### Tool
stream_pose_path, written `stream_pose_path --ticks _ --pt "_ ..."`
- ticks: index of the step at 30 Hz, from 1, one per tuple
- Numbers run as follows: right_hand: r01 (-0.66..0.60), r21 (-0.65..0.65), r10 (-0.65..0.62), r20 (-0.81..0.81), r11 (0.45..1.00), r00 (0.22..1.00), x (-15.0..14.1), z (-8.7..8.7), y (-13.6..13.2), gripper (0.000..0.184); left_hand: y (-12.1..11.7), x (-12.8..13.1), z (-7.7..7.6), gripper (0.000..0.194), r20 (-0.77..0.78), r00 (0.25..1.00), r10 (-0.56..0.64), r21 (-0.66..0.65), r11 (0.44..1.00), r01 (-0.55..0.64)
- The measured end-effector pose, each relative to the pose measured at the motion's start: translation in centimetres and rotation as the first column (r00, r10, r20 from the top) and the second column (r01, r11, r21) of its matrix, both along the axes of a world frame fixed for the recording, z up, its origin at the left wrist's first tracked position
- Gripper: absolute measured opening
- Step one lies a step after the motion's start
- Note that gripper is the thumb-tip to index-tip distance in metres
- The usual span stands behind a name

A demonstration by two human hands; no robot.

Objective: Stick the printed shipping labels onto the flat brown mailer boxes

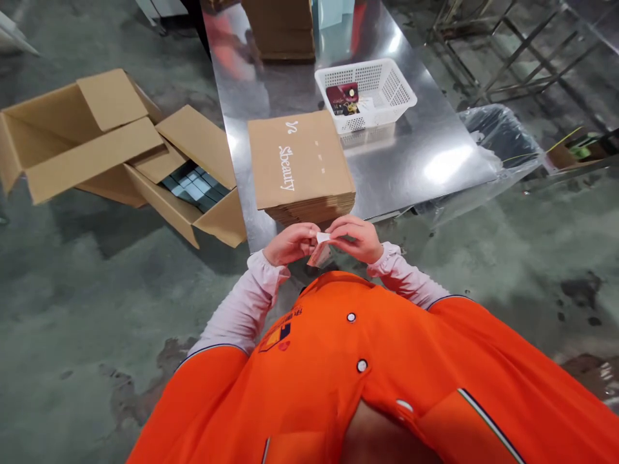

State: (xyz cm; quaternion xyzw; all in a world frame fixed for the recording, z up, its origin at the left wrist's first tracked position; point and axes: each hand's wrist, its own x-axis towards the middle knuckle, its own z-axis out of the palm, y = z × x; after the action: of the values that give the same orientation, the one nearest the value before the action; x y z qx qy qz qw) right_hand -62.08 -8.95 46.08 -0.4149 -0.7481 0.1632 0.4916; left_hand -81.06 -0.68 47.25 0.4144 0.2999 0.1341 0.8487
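Observation:
In front of my chest, my left hand (291, 243) and my right hand (356, 237) are close together, fingertips pinched. Between them is a small packet (318, 254) with a white top edge and a clear, reddish-looking lower part; its contents are too small to make out. Both hands grip its white edge. Just beyond my hands, at the table's near edge, lies a stack of flat brown cardboard mailers (302, 158) with white "beauty" lettering on the top one.
The steel table (445, 154) carries a white perforated basket (394, 90) with dark red cards (342, 96) and a brown carton (280, 29). Open cardboard boxes (91, 154) stand on the floor at left, one holding dark packs (196, 187). A plastic-lined bin (503, 138) is at right.

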Motion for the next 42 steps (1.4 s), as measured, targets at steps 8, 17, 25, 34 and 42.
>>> stream_pose_path --ticks 8,17,25,34,42 --pt "0.171 -0.097 -0.173 -0.014 0.981 0.985 -0.3 0.8 0.5 0.027 0.5 -0.1 0.5 0.024 -0.002 0.997 0.077 0.660 0.749 -0.057" --pt "0.324 -0.182 -0.290 0.188 0.929 0.938 2.7 2.6 15.4 0.033 0.4 0.4 -5.5 0.032 -0.006 0.900 0.436 0.050 0.899 -0.435" --pt "0.670 -0.338 -0.400 0.597 0.661 0.696 2.7 -0.1 26.5 0.051 0.2 0.9 -7.0 0.018 -0.097 0.843 0.529 -0.030 0.845 -0.534" --pt "0.173 -0.251 0.077 0.748 0.952 0.659 0.8 -1.9 26.2 0.071 -2.3 -5.3 -5.1 0.012 -0.232 0.591 0.773 0.972 0.208 0.110" --pt "0.003 -0.310 0.183 0.569 0.951 0.802 1.4 -2.3 15.5 0.052 8.9 -1.6 -3.4 0.042 -0.252 0.482 0.839 0.965 0.256 0.060"
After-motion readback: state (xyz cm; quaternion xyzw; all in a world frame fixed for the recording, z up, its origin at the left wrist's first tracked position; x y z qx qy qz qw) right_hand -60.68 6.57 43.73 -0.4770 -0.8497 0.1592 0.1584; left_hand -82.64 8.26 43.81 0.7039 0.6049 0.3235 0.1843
